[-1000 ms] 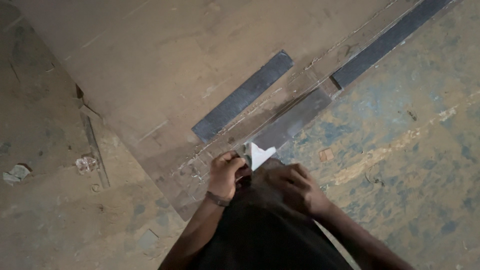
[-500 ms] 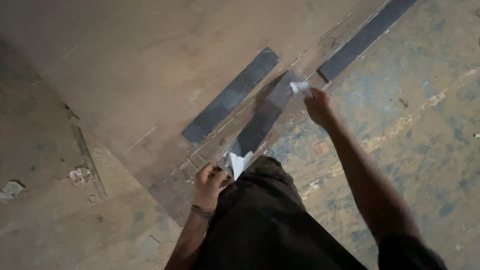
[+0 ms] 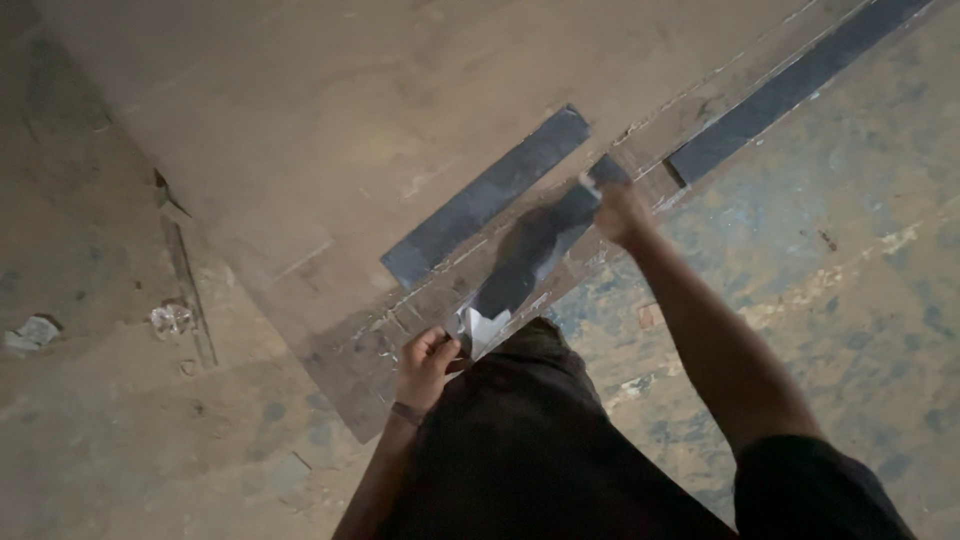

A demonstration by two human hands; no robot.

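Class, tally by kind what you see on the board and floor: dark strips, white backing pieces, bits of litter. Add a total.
Dark strips: 3
White backing pieces: 1
Litter bits on floor: 2
Total: 6

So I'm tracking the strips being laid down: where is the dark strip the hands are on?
In the head view, the dark strip lies diagonally mid-frame on the wooden board, between the left hand at its near end and the right hand at its far end.

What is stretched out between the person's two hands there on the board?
In the head view, a dark strip runs between the left hand and the right hand, lying on the wooden board, with its white backing peeled up near the left hand.
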